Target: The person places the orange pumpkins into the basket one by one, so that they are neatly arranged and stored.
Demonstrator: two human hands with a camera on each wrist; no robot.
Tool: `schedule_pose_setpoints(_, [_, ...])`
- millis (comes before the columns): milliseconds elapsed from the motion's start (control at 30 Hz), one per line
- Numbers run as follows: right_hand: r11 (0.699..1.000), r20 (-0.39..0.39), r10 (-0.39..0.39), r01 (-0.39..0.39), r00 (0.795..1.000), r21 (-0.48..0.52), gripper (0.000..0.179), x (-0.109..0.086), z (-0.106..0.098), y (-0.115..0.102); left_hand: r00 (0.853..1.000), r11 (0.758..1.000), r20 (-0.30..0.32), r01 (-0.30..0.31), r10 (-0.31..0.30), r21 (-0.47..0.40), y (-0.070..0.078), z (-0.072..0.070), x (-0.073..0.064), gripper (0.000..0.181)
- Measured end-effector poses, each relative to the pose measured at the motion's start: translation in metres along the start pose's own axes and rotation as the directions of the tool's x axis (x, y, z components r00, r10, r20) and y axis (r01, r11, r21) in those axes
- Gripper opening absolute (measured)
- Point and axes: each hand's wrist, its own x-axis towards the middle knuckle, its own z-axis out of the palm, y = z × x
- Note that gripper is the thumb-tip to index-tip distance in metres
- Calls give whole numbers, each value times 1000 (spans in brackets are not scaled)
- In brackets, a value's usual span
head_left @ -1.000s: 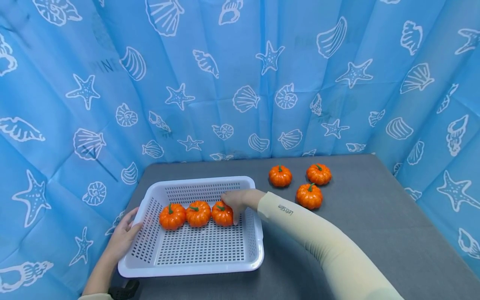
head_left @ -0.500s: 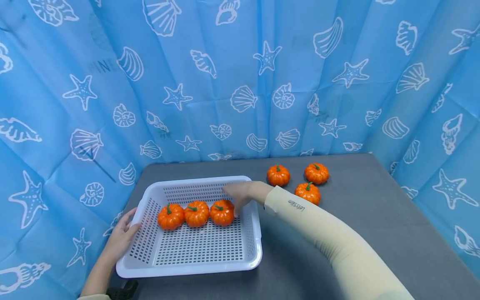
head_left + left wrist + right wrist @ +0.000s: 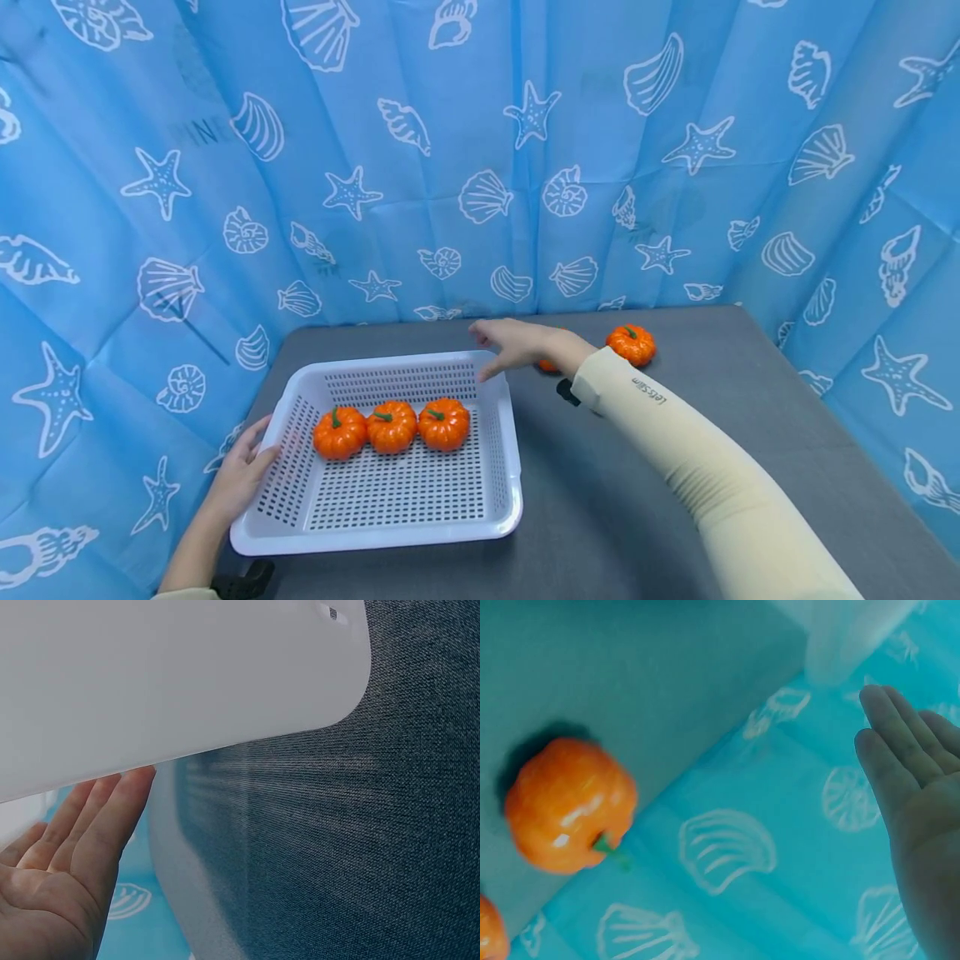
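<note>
A white perforated basket (image 3: 390, 533) stands on the table's left side. Three orange toy pumpkins (image 3: 444, 425) sit in a row inside it. My left hand (image 3: 238, 479) rests against the basket's left side, thumb at the rim; in the left wrist view its fingers (image 3: 112, 817) lie straight beside the white wall. My right hand (image 3: 517, 343) hovers by the basket's back right corner, fingers extended and holding nothing. Right of it, on the table, a pumpkin (image 3: 632, 344) shows whole; another pumpkin (image 3: 549, 365) is partly behind the forearm. The sleeve hides a third.
The table (image 3: 750, 400) has a grey cloth surface. A blue curtain (image 3: 420, 200) with white shell prints hangs along its back and sides. Black wrist straps show on the left wrist (image 3: 243, 581) and right wrist (image 3: 567, 392).
My right hand has let go of the rightmost pumpkin in the basket and moved up and right, out over the back corner. The left hand has stayed at the basket's side.
</note>
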Motion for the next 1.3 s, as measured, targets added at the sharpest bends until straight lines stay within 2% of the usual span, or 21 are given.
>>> schedule_pose_setpoints(200, [997,-41,63,-60,997,54,83,-12,-12,28,1000,1000,0,-20,20,8,-1,-1,1,65])
schedule_pose_setpoints(367, [992,-55,84,-78,995,98,86,-27,-18,54,1000,1000,5,-21,21,-1,-2,0,2,65])
schedule_pose_setpoints(567, [981,-81,126,-113,989,156,84,-55,-25,86,1000,1000,7,-23,23,-5,-2,1,1,66])
schedule_pose_setpoints(767, [975,-141,182,-160,973,153,86,-84,-25,121,1000,1000,-2,-25,25,2,0,1,1,66])
schedule_pose_setpoints(933, [967,-186,223,-193,957,164,87,-109,-21,144,1000,1000,-8,-16,16,8,0,0,2,66])
schedule_pose_setpoints(1133, [951,-197,277,-238,940,199,82,-135,-4,164,1000,1000,-7,-20,20,14,0,0,1,66])
schedule_pose_setpoints(1300, [939,-182,273,-221,945,264,77,-149,13,178,1000,1000,-5,-20,20,18,-2,-1,2,66])
